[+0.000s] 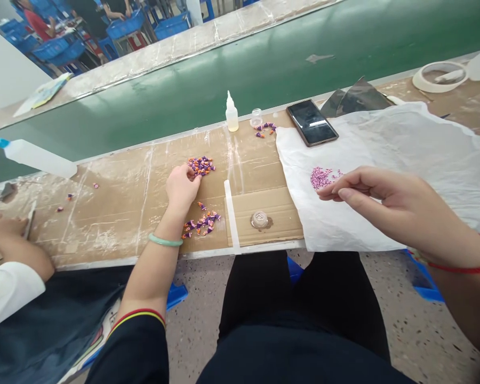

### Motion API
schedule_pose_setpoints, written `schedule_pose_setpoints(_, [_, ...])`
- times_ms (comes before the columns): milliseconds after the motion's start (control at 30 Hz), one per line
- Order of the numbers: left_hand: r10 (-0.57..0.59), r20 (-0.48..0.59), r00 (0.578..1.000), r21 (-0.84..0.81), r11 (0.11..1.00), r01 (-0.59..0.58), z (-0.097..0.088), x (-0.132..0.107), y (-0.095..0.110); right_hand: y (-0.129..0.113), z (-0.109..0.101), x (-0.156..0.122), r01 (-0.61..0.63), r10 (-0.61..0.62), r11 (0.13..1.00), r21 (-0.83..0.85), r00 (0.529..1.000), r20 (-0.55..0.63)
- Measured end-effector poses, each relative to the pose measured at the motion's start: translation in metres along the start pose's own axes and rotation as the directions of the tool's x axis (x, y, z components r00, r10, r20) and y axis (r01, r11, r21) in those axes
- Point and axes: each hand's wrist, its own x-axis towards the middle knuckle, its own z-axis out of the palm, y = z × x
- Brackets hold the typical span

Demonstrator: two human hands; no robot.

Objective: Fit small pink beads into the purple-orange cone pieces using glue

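My left hand [181,186] rests on the cardboard-covered bench, fingers curled at the edge of a pile of small purple and orange pieces [202,165]. A second pile of the same pieces [202,222] lies just right of my left wrist. My right hand [374,194] hovers over a white sheet [404,160], fingers pressed together in a pinch beside a heap of tiny pink beads [323,176]; what it pinches is too small to make out.
A small glue bottle [231,113], a clear cap [256,117], a phone [312,122] and a tape roll [440,76] sit along the green belt [264,69]. A clear dish [259,219] and white strip [231,216] lie near the bench edge. A co-worker's hand [2,226] is at left.
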Motion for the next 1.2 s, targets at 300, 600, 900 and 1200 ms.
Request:
schedule_pose_setpoints(300, [0.078, 0.068, 0.995, -0.187, 0.980, -0.064, -0.003, -0.005, -0.012, 0.005, 0.002, -0.005, -0.007, 0.007, 1.000, 0.019, 1.000, 0.002])
schedule_pose_setpoints(600, [0.065, 0.174, 0.983, -0.339, 0.941, -0.002, -0.028, -0.035, -0.031, 0.004, -0.005, -0.011, -0.127, 0.127, 0.992, 0.012, 0.992, -0.017])
schedule_pose_setpoints(900, [0.072, 0.243, 0.967, -0.330, 0.944, 0.012, -0.034, -0.036, -0.029, -0.003, -0.005, -0.012, -0.157, 0.157, 0.987, -0.017, 0.987, -0.031])
schedule_pose_setpoints(1200, [0.044, 0.190, 0.981, -0.242, 0.970, 0.003, -0.025, -0.029, -0.020, -0.001, -0.003, -0.012, -0.194, 0.195, 0.980, 0.030, 0.981, -0.023])
